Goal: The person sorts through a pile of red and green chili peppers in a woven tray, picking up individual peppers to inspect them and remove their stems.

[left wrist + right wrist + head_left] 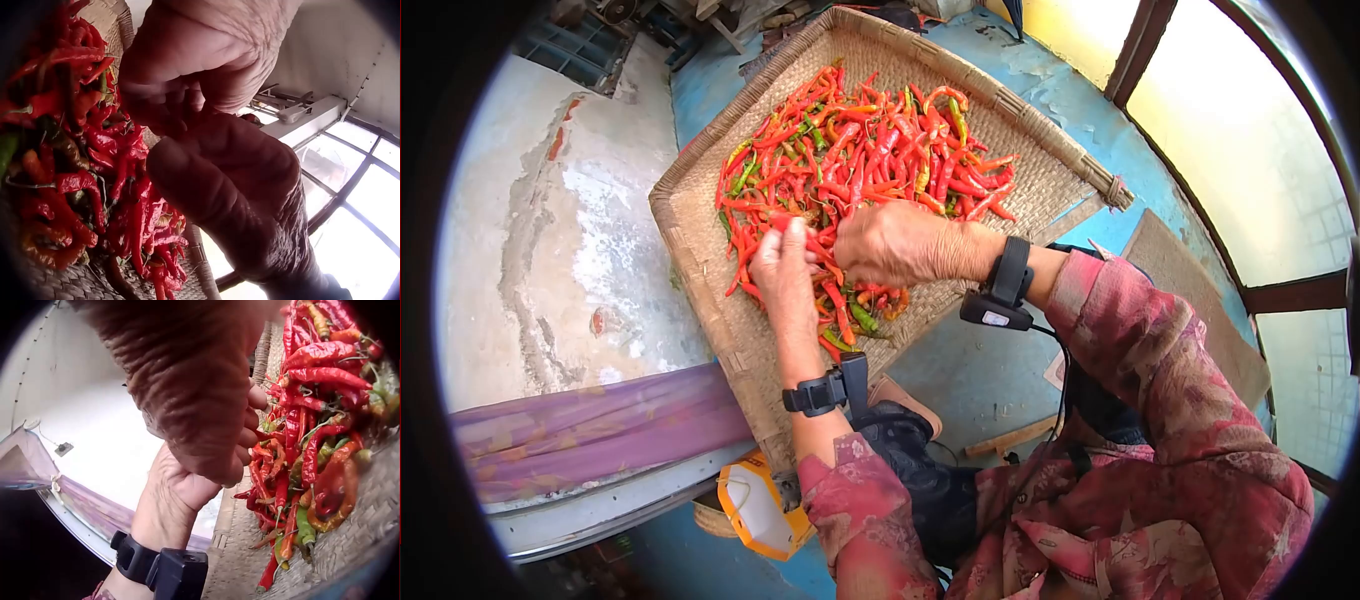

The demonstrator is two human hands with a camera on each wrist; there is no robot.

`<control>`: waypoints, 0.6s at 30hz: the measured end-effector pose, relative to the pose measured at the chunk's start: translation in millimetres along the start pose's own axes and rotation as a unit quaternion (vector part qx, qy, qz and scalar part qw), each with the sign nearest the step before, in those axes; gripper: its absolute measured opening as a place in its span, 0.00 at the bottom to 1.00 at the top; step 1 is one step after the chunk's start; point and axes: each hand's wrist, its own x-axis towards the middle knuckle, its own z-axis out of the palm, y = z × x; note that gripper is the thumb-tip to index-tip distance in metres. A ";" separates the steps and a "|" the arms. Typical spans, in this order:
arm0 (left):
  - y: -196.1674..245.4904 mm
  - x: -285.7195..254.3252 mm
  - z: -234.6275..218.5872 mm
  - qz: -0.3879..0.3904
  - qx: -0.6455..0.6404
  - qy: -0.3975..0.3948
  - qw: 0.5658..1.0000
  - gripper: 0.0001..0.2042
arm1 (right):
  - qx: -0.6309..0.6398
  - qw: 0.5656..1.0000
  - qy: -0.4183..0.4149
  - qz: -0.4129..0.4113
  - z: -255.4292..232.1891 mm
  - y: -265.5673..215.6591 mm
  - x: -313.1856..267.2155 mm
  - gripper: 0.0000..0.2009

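Bare left hand pinching slender red chili near frame centre; bare right hand curling fingers just beside, cannot tell if gripping. Mostly red, partly green chili heap lying on tan woven tray, upper centre.

Daylight comes through window panes right of the woven tray in the head view, which is bright and crisp, with bent lines and 4 black corners. The 2 wrist views are dimmer: in the left one, panes beyond the tray burn out to white; in the right one, the wall left of the tray glares (nearly blank), and the right hand is shadowed, blurring at the top edge.
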 end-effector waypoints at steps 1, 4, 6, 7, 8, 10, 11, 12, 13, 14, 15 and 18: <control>0.1 4.4 -10.1 0.020 0.017 0.035 0.999 0.09 | 0.023 0.998 0.022 0.059 -1.4 10.2 -0.3 0.09; -7.8 11.8 -39.5 0.022 0.049 0.092 0.994 0.09 | -0.062 0.963 0.036 0.260 -1.7 44.1 -12.9 0.06; -19.0 15.3 -51.8 0.044 0.142 0.100 0.984 0.10 | -0.109 0.944 -0.061 0.305 -1.0 53.5 -24.4 0.10; -21.4 15.1 -51.3 0.043 0.143 0.100 0.984 0.10 | -0.114 0.942 -0.079 0.304 1.2 55.7 -28.1 0.10; -25.0 14.8 -49.3 0.079 0.151 0.131 0.977 0.11 | -0.113 0.943 -0.079 0.304 5.6 58.5 -28.3 0.10; -24.9 13.7 -43.8 0.112 0.160 0.162 0.967 0.11 | -0.134 0.938 -0.086 0.307 10.7 57.8 -23.3 0.09; -24.6 13.9 -41.0 0.125 0.161 0.134 0.970 0.12 | -0.133 0.939 -0.087 0.306 11.1 58.8 -21.7 0.09; -24.3 12.2 -37.9 0.138 0.162 0.105 0.971 0.12 | -0.106 0.934 -0.078 0.333 0.8 53.1 -13.9 0.08; -15.0 6.2 -31.9 0.081 0.169 0.037 0.981 0.14 | -0.081 0.927 -0.068 0.359 -9.4 47.7 -6.1 0.06; -8.6 0.2 -21.5 0.044 0.133 -0.016 0.990 0.15 | -0.071 0.937 -0.033 0.340 -17.4 42.2 0.5 0.07; -4.9 -5.3 -9.4 0.008 0.096 -0.070 0.993 0.16 | -0.071 0.938 -0.033 0.338 -26.6 34.3 8.3 0.07; 3.6 -22.2 24.0 0.052 0.071 -0.128 0.988 0.16 | 0.125 0.954 0.062 0.267 -38.4 13.0 26.2 0.08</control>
